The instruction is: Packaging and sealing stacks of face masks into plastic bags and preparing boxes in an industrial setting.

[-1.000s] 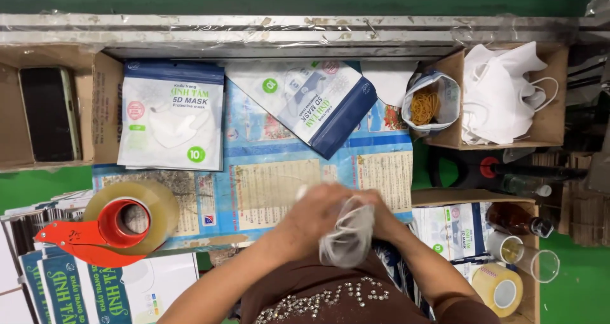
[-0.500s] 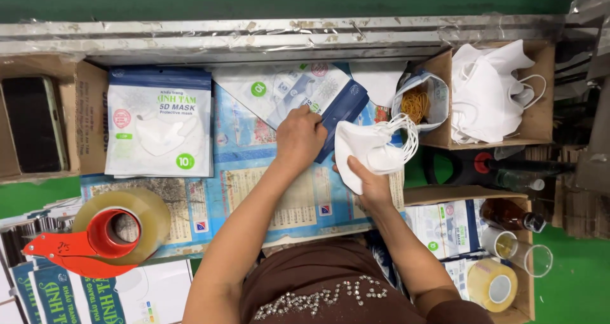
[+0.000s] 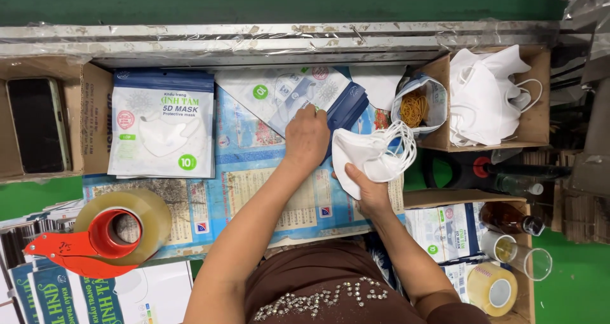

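At the far left a dark phone (image 3: 37, 126) is seen lying in an open cardboard box (image 3: 95, 117), and below it a roll of clear tape in a red dispenser (image 3: 105, 240) rests on the printed sheet (image 3: 279, 203) that covers the work surface. A stack of filled mask packets (image 3: 162, 124), white with a blue top edge, lies flat just right of the box. Nearer the middle, a slanted pile of empty packets (image 3: 292, 92) is touched by the left hand (image 3: 307, 136), whose fingertips are pressed onto the topmost packet; whether its edge is pinched cannot be told. Just beside it, a bundle of white face masks (image 3: 368, 154) is gripped from below by the right hand (image 3: 368, 194), thumb on the front and fingers closed behind, the ear loops fanning out to the right. Behind the bundle, a small bag of rubber bands (image 3: 416, 107) stands open, and next to it a cardboard box (image 3: 540, 70) is filled with loose white masks (image 3: 486, 95). At the lower right, a second tape roll (image 3: 492, 289) and a clear glass (image 3: 524, 257) are seen.
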